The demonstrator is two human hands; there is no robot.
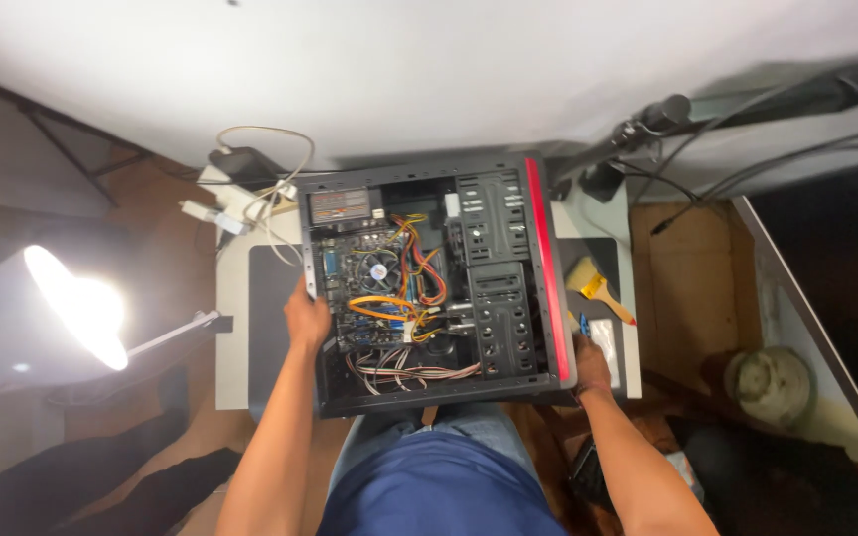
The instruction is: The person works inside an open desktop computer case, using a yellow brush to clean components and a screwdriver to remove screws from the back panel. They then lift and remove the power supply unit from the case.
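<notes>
The open black metal computer case with a red front strip [508, 288] lies on the bench [235, 328] between our hands: left grip [306, 320] and right grip [589, 363] each clasp an edge.

Black computer case [508, 268] with red front strip, orange cables [381, 306] inside

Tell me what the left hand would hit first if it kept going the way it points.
The left hand grips the computer case's left edge, pointing up and away. Going on along that edge, it would probably meet the white cables and adapter at the desk's back; depth is unclear.
</notes>
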